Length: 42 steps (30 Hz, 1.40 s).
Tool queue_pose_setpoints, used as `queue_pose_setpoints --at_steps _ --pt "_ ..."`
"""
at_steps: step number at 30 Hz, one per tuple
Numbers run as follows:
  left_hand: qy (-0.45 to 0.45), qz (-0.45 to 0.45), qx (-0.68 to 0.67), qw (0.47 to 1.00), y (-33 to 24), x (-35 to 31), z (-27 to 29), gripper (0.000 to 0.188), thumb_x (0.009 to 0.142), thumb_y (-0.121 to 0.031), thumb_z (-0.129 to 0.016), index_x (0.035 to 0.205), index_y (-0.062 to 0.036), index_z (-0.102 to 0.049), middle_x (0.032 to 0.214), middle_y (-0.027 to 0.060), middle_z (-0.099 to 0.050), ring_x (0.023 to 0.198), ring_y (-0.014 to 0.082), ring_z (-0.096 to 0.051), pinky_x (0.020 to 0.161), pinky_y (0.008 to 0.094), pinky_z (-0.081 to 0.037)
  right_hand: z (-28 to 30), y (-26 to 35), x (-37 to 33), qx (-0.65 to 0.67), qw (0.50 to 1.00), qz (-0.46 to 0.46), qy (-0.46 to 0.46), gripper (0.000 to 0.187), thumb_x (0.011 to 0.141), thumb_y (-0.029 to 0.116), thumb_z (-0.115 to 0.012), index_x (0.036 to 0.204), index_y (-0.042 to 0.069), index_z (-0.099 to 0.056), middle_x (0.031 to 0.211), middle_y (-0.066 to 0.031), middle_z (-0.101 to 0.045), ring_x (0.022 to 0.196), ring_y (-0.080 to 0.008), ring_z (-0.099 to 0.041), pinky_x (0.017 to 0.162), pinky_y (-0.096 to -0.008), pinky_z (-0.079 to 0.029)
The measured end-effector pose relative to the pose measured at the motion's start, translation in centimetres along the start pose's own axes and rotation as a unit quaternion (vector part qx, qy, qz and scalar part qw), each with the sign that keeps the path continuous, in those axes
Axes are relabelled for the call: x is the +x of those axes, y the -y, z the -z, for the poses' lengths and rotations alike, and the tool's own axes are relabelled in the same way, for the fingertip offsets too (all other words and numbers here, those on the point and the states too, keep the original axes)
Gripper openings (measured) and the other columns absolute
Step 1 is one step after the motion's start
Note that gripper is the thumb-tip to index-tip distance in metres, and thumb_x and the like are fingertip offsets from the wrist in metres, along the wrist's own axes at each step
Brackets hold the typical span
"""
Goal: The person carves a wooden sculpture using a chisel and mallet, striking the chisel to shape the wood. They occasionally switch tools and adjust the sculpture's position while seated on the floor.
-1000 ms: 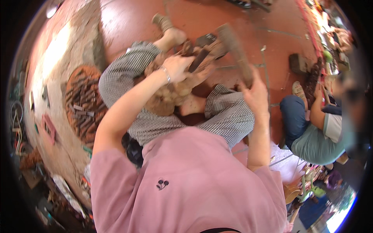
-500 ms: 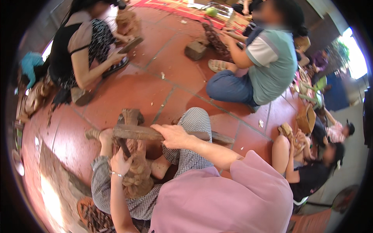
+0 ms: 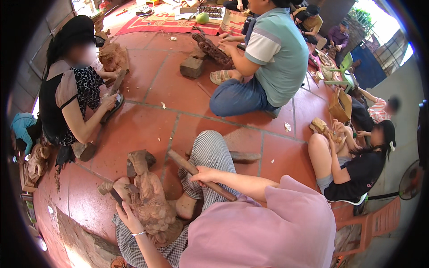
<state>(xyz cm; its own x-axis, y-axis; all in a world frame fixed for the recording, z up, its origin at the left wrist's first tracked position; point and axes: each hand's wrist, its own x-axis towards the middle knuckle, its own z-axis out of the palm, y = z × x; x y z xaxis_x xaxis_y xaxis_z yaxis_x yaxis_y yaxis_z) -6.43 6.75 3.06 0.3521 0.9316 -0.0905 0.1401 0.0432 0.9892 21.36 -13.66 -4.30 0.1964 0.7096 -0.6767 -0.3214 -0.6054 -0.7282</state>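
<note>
A carved wooden statue (image 3: 151,202) of a seated figure leans between my legs, its head pointing away from me. At its left side my left hand (image 3: 128,219) is closed round a dark chisel (image 3: 117,198), which slants up toward the statue's arm. My right hand (image 3: 203,175) grips a long wooden mallet (image 3: 182,162) over my right knee, well apart from the chisel. Behind the statue's head sits a dark wood block (image 3: 147,161).
A wooden bar (image 3: 245,157) lies beyond my right knee. A person (image 3: 279,62) sits ahead, another (image 3: 71,76) at the left, a third (image 3: 355,165) at the right, each with wood in hand. A stone slab (image 3: 71,236) lies at near left, a red plastic chair (image 3: 377,221) at near right.
The mallet has swung away from the chisel, back toward my body. My left hand with the chisel has shifted to the statue's left side, baring its head and chest. The whole view has shifted.
</note>
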Motion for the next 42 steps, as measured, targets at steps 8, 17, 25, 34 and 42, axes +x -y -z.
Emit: queue_pose_setpoints --at_steps 8,17,25,34,42 --pt "-0.077 0.127 -0.195 0.969 1.7 -3.4 2.2 0.039 0.1 -0.047 -0.042 0.107 -0.0094 -0.048 0.095 0.0131 -0.066 0.073 0.0163 -0.06 0.065 0.0266 -0.05 -3.7 -0.1 -1.1 -0.433 0.9 0.031 -0.027 0.079 0.079 0.018 -0.064 0.147 0.01 -0.025 0.128 -0.0299 -0.045 0.112 -0.041 -0.055 0.092 -0.0451 -0.047" --pt "-0.211 0.101 -0.351 0.907 4.0 -6.1 6.3 0.04 0.096 -0.047 -0.051 0.098 -0.0067 -0.052 0.092 0.0132 -0.065 0.079 0.0198 -0.061 0.071 0.0297 -0.053 -5.9 -1.1 -1.1 -0.623 0.758 0.173 -0.082 0.05 0.073 0.017 -0.067 0.118 0.008 -0.05 0.113 -0.0191 -0.051 0.107 -0.0352 -0.051 0.083 -0.0457 -0.047" --pt "-0.219 0.09 -0.441 0.866 6.2 -6.8 8.5 0.04 0.099 -0.045 -0.044 0.089 -0.0086 -0.056 0.091 0.0157 -0.068 0.077 0.0205 -0.063 0.072 0.0314 -0.054 -11.2 -0.8 0.7 -0.261 0.944 0.079 0.186 0.066 0.087 0.031 -0.066 0.137 -0.001 -0.039 0.135 -0.0223 -0.047 0.125 -0.0325 -0.047 0.099 -0.0397 -0.043" --pt "-0.264 0.074 -0.392 0.878 7.6 -7.5 5.8 0.045 0.101 -0.047 -0.039 0.086 -0.0082 -0.054 0.088 0.0124 -0.067 0.075 0.0129 -0.06 0.071 0.0233 -0.049 -15.1 0.0 0.8 0.038 0.977 -0.108 0.18 0.08 0.092 0.052 -0.056 0.15 0.014 -0.016 0.15 -0.012 -0.029 0.135 -0.029 -0.032 0.098 -0.056 -0.036" --pt "-0.282 0.084 -0.357 0.887 7.7 -6.9 5.8 0.044 0.101 -0.047 -0.038 0.086 -0.0079 -0.053 0.087 0.0128 -0.067 0.072 0.0117 -0.059 0.068 0.0228 -0.049 -15.3 1.1 3.3 0.079 0.978 -0.119 0.153 0.065 0.091 0.05 -0.059 0.139 0.017 -0.031 0.143 -0.0077 -0.036 0.128 -0.0285 -0.039 0.091 -0.0568 -0.042"
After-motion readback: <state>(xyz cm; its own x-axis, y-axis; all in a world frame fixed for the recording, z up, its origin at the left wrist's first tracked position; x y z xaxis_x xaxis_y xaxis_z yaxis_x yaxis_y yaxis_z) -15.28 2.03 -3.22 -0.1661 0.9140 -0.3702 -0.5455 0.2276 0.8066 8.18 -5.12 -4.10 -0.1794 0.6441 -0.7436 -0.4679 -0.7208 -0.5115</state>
